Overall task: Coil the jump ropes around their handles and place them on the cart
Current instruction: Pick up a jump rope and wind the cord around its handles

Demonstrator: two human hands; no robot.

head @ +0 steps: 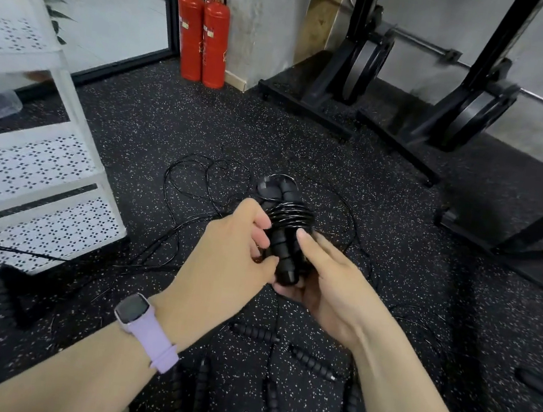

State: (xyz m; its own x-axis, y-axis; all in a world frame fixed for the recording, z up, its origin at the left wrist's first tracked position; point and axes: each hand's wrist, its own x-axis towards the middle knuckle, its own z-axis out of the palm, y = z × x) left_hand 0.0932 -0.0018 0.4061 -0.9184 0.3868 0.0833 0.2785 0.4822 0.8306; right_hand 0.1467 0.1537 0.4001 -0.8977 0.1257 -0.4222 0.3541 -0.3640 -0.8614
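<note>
Both of my forearms fill the bottom of the head view, the left one wearing a lilac watch [143, 330]. Between and beneath them several loose ridged black handles [311, 361] lie scattered on the speckled rubber floor [143, 119]. My left hand [226, 251] curls its fingers round the paired handles of the jump rope [283, 238] I'm working on, gripping them from the left side. My right hand [325, 282] cups the handles' lower end from beneath, its index finger laid straight along their right side. Black cord is wound in several tight turns around the upper part of the handles; the rest trails in slack loops [197, 179] on the floor beyond. At the left stands the white cart [45, 155] with perforated shelves. Two red fire extinguishers [203, 31] stand against the wall, and black rack frames [415, 97] stand at right.
</note>
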